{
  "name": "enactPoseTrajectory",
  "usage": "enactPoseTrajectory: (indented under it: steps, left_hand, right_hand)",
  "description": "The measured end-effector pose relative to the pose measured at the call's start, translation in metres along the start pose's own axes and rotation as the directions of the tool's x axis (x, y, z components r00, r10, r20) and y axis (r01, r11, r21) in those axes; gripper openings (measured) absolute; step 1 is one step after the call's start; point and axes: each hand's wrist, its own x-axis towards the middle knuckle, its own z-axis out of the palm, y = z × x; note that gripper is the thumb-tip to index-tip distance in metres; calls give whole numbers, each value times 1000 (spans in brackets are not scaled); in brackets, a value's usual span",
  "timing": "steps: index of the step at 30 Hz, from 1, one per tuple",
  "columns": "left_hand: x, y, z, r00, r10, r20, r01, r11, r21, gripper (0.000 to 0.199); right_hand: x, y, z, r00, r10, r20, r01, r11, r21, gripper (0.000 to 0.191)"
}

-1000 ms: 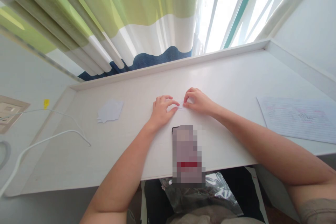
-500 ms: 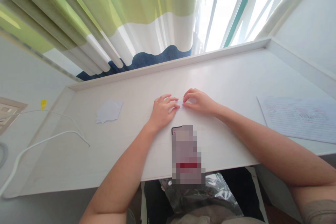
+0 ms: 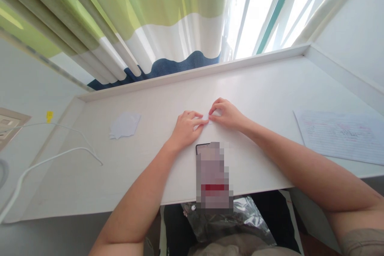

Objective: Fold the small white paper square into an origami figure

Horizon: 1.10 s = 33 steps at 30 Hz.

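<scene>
A small piece of white paper lies on the white desk between my hands, mostly covered by the fingers. My left hand presses its fingertips on the paper's left side. From the right, my right hand pinches the paper between thumb and forefinger. The fingertips of both hands nearly meet over it. Just below the hands lies a phone with a blurred screen, near the desk's front edge.
White paper pieces lie on the desk at the left. White cables cross the left end. Written sheets rest at the right. A curtain hangs behind the raised back edge. Clear plastic lies on the lap.
The fingertips of both hands have drawn slightly closer together over the small paper. The right hand's fingers have closed into a tighter pinch.
</scene>
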Motion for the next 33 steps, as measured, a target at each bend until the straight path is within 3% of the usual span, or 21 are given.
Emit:
enactPoseTrajectory:
  steps: [7, 13, 17, 22, 26, 33]
  left_hand:
    - [-7, 1, -2, 995, 84, 49, -84, 996, 6, 36]
    - [-11, -4, -9, 983, 176, 56, -179, 983, 44, 32]
    - [-12, -3, -9, 983, 178, 51, -183, 977, 113, 29]
    - [-9, -4, -6, 986, 165, 21, -166, 980, 109, 29]
    - [-6, -9, -4, 991, 137, -8, -136, 990, 39, 26]
    - [-4, -15, -2, 991, 126, -50, -128, 991, -35, 16]
  right_hand:
    - [-1, 2, -2, 998, 25, -63, -31, 995, -96, 8]
    - [-3, 5, -1, 994, -33, -100, 18, 989, -150, 9]
    - [-4, 6, 0, 986, -145, -77, 131, 978, -163, 7]
    - [-6, 6, -1, 952, -298, 64, 305, 943, -136, 13]
    - [-4, 9, -2, 946, -292, 139, 308, 946, -104, 16]
    - [-3, 4, 2, 972, -203, 115, 217, 968, -127, 11]
